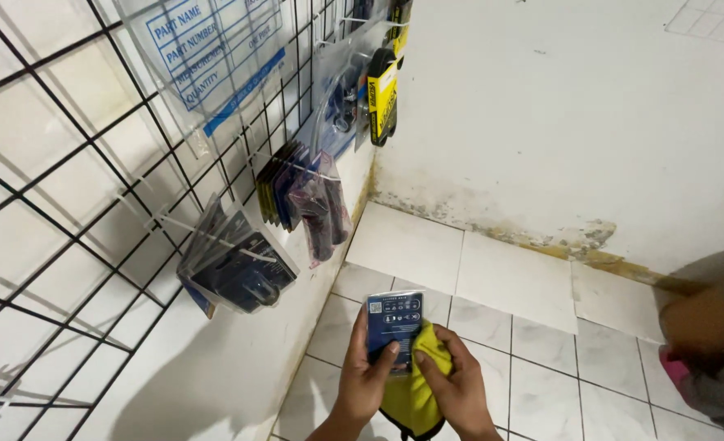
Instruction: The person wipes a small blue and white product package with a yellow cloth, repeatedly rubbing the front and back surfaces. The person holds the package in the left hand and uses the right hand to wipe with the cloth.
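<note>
My left hand (365,378) holds a small flat packet (394,319) with a dark blue printed card, upright in front of me. My right hand (460,384) grips a yellow cloth (411,396) pressed against the packet's lower right side; its thumb rests near the packet's bottom edge. The cloth hangs down between both hands. Both hands are low in the view, above a white tiled floor (533,367).
A black wire grid rack (68,188) covers the wall on the left, with hooks carrying clear bagged packets (235,265), dark and maroon packets (313,200) and yellow-black carded items (383,94). A stained white wall (558,122) stands ahead. Another person's leg (709,327) is at the right edge.
</note>
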